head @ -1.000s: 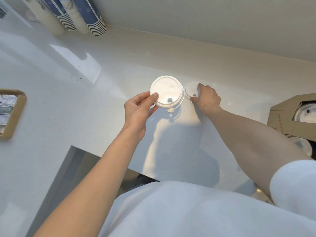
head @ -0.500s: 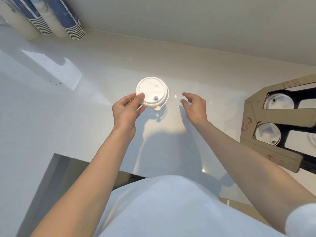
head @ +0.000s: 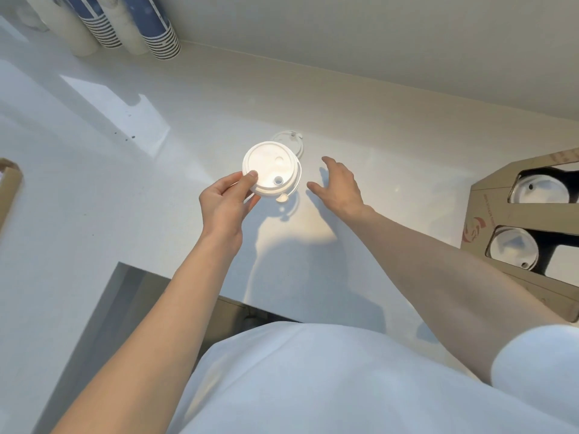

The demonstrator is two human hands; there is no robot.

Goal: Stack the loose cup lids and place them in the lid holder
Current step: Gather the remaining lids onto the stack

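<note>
My left hand (head: pixel 224 205) pinches a small stack of white cup lids (head: pixel 271 169) by its near-left rim, held above the white counter. One more white lid (head: pixel 293 139) lies flat on the counter just behind the stack, partly hidden by it. My right hand (head: pixel 340 186) hovers to the right of the stack, fingers spread and empty, apart from both. The brown cardboard lid holder (head: pixel 488 208) stands at the right edge, with white lids (head: pixel 542 189) showing in its two visible openings.
Sleeves of stacked paper cups (head: pixel 156 26) lean at the back left against the wall. A cardboard box edge (head: pixel 11 183) shows at the far left. The counter's front edge (head: pixel 175 280) steps back near my body.
One second ago my right hand touched a lid on the counter beside the stack; it has since let go and opened. The view has shifted, and the lid holder stays in sight at right.
</note>
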